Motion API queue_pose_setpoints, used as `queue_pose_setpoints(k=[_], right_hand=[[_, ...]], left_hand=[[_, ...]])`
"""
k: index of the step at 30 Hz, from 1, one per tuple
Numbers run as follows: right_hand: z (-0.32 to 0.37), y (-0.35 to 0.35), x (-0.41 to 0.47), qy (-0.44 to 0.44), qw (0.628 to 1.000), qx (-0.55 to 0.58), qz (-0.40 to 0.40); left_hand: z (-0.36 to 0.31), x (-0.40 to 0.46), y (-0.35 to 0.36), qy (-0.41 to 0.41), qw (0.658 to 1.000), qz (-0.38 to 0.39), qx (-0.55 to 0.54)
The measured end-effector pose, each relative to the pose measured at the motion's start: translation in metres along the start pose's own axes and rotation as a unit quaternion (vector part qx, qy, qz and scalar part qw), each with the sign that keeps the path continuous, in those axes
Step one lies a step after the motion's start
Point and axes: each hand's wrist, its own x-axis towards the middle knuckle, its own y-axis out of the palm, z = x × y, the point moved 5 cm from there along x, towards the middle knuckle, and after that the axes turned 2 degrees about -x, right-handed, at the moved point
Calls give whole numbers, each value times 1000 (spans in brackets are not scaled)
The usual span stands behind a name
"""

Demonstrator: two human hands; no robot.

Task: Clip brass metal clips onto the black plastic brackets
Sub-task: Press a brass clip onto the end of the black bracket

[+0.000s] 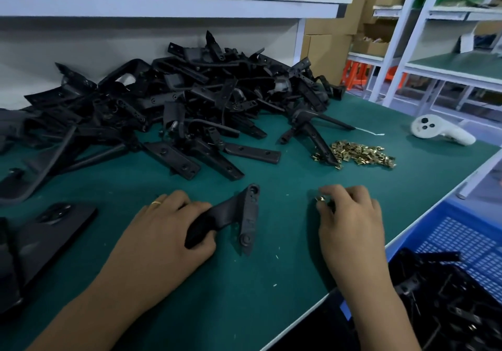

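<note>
1. A heap of black plastic brackets (168, 106) fills the back of the green bench (271, 282); loose brass clips (358, 153) lie beside it, right.
2. The left hand (168, 231) grips one bracket (241, 214) by its arm, flat on the bench.
3. The right hand (350, 214) pinches a brass clip (320, 199) near the bracket; seemingly pre-fit, next needing alignment with the bracket's edge.

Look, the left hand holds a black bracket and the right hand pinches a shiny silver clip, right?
Nearly. The head view shows the clip pinched by the right hand is brass-gold, not silver, like the loose clip pile. The left hand does hold a black bracket.
</note>
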Motion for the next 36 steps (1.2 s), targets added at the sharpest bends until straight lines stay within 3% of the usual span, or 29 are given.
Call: queue_pose_setpoints(k=[11, 14, 16, 20, 25, 30, 36], right_hand=[[8, 0, -9, -53, 992, 54, 105], [16, -4, -17, -33, 971, 228, 68], [22, -3, -20, 23, 920, 384, 66], [36, 9, -29, 125, 770, 618, 99], [37, 11, -30, 179, 690, 696, 87], [37, 10, -30, 168, 666, 721, 94], [41, 10, -31, 159, 692, 690, 142]], left_hand=[[4, -2, 2, -25, 999, -8, -47], [5, -2, 1, -20, 997, -18, -69], [6, -2, 1, -16, 997, -19, -77], [7, -3, 1, -10, 995, -33, -96], [7, -3, 0, -1, 995, -44, -94], [3, -3, 1, 14, 994, -55, -91], [3, -2, 0, 20, 992, -59, -113]])
